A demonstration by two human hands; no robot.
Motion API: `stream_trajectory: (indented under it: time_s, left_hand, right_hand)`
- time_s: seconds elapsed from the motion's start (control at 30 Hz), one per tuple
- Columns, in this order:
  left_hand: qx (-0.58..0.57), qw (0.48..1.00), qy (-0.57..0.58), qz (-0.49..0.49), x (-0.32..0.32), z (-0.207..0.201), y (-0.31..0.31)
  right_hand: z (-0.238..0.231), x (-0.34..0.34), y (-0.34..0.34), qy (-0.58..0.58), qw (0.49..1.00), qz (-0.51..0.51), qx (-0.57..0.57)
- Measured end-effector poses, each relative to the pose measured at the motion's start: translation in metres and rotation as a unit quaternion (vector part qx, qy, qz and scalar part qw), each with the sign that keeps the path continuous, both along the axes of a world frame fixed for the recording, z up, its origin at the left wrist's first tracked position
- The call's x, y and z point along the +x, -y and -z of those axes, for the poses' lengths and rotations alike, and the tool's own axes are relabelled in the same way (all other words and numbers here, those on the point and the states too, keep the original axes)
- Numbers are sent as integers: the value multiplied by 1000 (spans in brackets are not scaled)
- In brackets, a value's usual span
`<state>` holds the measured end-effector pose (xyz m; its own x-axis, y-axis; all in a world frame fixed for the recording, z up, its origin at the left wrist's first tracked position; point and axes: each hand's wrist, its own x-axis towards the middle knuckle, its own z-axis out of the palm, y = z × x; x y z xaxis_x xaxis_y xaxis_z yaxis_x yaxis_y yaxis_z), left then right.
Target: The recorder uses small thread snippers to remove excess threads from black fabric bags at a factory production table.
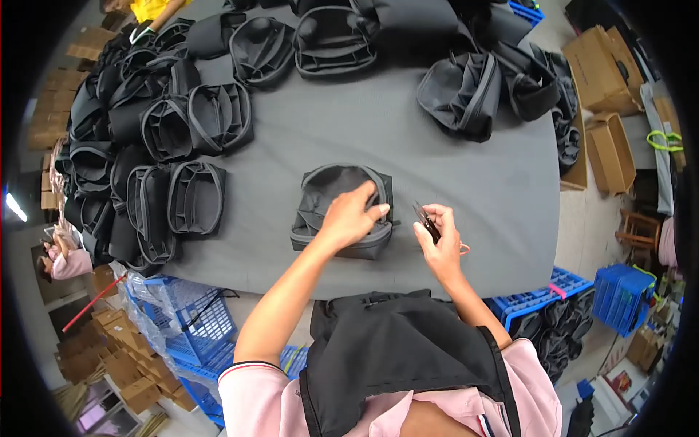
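Observation:
An open black zip pouch with inner pockets lies on the grey table in front of me. Reaching into it from the near side, my left hand has its fingers inside and its thumb over the right rim, gripping that edge. The fingertips are partly hidden by the pouch. Just right of the pouch, my right hand is closed around small dark thread snips, blades pointing up and away. An orange ring shows beside that hand.
Many open black pouches crowd the table's left side and far edge. Another pouch lies at far right. Blue crates stand below the near edge, left and right. Cardboard boxes sit beyond the right edge. Another person's arm shows at far left.

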<state>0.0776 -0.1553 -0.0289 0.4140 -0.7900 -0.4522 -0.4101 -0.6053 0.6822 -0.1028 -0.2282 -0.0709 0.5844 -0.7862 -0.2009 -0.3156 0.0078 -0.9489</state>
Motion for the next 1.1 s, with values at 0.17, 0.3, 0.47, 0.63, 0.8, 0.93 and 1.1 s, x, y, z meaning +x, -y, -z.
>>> stream_trajectory:
  time_s: [0.17, 0.3, 0.47, 0.63, 0.8, 0.93, 1.1]
  left_hand:
    - [-76, 989, -103, -76, 7, 1, -18]
    - [-109, 968, -203, -100, 12, 4, -29]
    - [-131, 952, -252, -118, 5, -13, -25]
    - [-132, 948, -264, -117, 6, -14, -26]
    - [-116, 949, -270, -113, 5, -16, -26]
    - [-121, 946, -273, -126, 4, -14, -27]
    - [-121, 936, -310, -117, 4, -13, -31]
  right_hand:
    - [-9, -1, -4, 66, 993, -72, -60]
    - [-19, 10, 0, 86, 987, -121, -69]
    - [-18, 19, 6, 103, 967, -148, -180]
    - [-24, 22, 9, 78, 925, -167, -332]
    - [-31, 17, 7, 93, 932, -132, -325]
    - [-32, 14, 7, 68, 949, -165, -260]
    - [-50, 24, 18, 99, 969, -114, -195]
